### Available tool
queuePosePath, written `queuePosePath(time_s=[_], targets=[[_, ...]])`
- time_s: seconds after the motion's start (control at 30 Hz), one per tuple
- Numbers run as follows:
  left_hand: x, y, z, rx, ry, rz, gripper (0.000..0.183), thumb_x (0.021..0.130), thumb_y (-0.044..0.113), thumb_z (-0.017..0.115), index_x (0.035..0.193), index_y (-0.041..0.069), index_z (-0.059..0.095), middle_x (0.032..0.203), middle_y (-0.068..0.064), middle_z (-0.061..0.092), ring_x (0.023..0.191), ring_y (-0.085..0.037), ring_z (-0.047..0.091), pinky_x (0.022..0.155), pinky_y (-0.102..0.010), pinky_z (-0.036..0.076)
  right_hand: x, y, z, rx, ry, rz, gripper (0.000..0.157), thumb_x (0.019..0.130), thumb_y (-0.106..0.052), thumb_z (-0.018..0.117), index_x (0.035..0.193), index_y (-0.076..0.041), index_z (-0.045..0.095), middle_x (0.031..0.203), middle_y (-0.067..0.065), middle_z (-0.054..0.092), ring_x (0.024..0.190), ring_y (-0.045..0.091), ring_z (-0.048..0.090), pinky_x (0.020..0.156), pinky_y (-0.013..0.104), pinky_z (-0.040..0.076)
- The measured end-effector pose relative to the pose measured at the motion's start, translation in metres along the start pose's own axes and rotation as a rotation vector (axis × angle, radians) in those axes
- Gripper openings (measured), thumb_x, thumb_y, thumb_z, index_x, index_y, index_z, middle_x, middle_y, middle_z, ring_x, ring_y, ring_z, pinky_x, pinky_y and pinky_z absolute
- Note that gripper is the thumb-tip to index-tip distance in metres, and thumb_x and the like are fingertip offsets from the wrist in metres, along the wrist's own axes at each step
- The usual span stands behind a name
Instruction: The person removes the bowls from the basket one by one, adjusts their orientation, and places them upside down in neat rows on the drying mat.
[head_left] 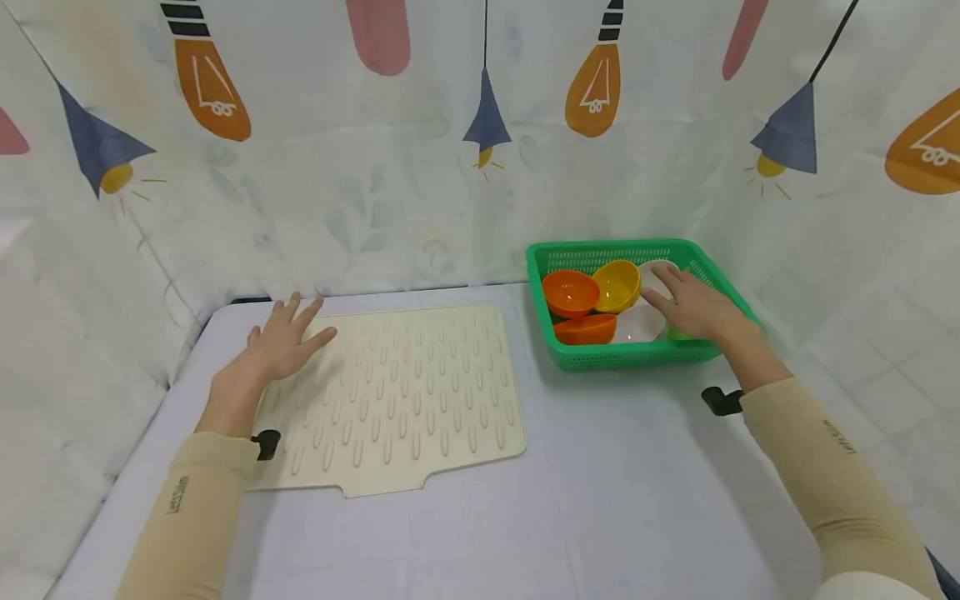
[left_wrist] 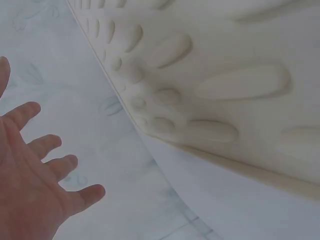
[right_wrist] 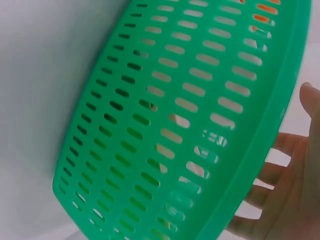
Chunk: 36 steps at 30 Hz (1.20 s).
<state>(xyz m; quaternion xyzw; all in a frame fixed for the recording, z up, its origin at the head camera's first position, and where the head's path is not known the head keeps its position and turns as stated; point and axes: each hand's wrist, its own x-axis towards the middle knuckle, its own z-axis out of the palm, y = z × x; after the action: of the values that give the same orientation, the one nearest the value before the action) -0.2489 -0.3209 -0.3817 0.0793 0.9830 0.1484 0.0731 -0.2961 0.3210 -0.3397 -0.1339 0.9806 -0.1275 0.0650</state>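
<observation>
A printed curtain hung behind the white desk. On the desk's left lay a cream mat, and near its right edge stood a green basket, whose slotted wall partly screened its contents in the right wrist view. The left hand, fingers spread, was over the mat's far left corner; the right hand, fingers spread, was over the basket's right end. Beneath and left of it sat white bowls, then a yellow bowl and orange bowls; whether it touched any, I couldn't tell.
</observation>
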Motion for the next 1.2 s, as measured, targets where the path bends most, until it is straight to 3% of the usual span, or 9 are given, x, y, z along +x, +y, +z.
queuePosePath(time_s=[0.23, 0.47, 0.6, 0.77, 0.97, 1.2], targets=[[-0.002, -0.008, 0.003, -0.07, 0.026, 0.015, 0.08, 0.108, 0.057, 0.034, 0.161, -0.001, 0.019, 0.162, -0.037, 0.002, 0.144, -0.063, 0.007, 0.1, -0.086, 0.014, -0.003, 0.009, -0.006, 0.072, 0.059, 0.012, 0.081, 0.108, -0.059, 0.03, 0.156, 0.006, 0.031, 0.158, 0.033, 0.031, 0.144, 0.053, 0.025, 0.115, 0.068, 0.02], [-0.009, -0.021, -0.002, -0.178, 0.028, 0.018, 0.077, 0.109, 0.048, 0.043, 0.156, -0.011, 0.025, 0.154, -0.045, 0.016, 0.142, -0.063, 0.014, 0.109, -0.076, 0.019, -0.009, 0.021, -0.02, 0.082, 0.038, 0.063, 0.078, 0.109, -0.055, 0.03, 0.152, 0.01, 0.034, 0.153, 0.036, 0.035, 0.139, 0.056, 0.031, 0.112, 0.071, 0.024], [-0.016, -0.031, -0.004, -0.228, 0.014, -0.009, 0.077, 0.109, 0.048, 0.043, 0.156, -0.009, 0.025, 0.153, -0.044, 0.022, 0.139, -0.063, 0.022, 0.107, -0.074, 0.025, -0.012, 0.03, -0.026, 0.08, 0.023, 0.109, 0.083, 0.108, -0.059, 0.026, 0.153, 0.01, 0.032, 0.151, 0.038, 0.036, 0.137, 0.058, 0.031, 0.11, 0.072, 0.026], [-0.024, -0.041, -0.001, -0.339, -0.023, -0.093, 0.082, 0.107, 0.055, 0.042, 0.16, -0.004, 0.019, 0.155, -0.042, 0.022, 0.138, -0.062, 0.026, 0.103, -0.074, 0.031, -0.02, 0.037, -0.031, 0.106, 0.027, 0.178, 0.091, 0.105, -0.065, 0.021, 0.153, 0.012, 0.03, 0.151, 0.04, 0.033, 0.137, 0.06, 0.029, 0.109, 0.074, 0.026], [-0.03, -0.056, 0.002, -0.507, -0.073, -0.223, 0.098, 0.102, 0.066, 0.042, 0.162, 0.0, 0.001, 0.156, -0.043, 0.016, 0.14, -0.06, 0.024, 0.104, -0.074, 0.029, -0.029, 0.039, -0.036, 0.116, 0.044, 0.216, 0.088, 0.106, -0.061, 0.022, 0.148, 0.016, 0.033, 0.145, 0.042, 0.038, 0.131, 0.061, 0.035, 0.104, 0.075, 0.032], [-0.034, -0.065, 0.005, -0.607, -0.127, -0.333, 0.098, 0.103, 0.063, 0.042, 0.161, -0.002, -0.004, 0.154, -0.042, 0.024, 0.138, -0.055, 0.035, 0.104, -0.074, 0.03, -0.03, 0.046, -0.038, 0.113, 0.036, 0.257, 0.09, 0.105, -0.063, 0.027, 0.146, 0.017, 0.033, 0.141, 0.043, 0.04, 0.127, 0.061, 0.039, 0.101, 0.074, 0.036]])
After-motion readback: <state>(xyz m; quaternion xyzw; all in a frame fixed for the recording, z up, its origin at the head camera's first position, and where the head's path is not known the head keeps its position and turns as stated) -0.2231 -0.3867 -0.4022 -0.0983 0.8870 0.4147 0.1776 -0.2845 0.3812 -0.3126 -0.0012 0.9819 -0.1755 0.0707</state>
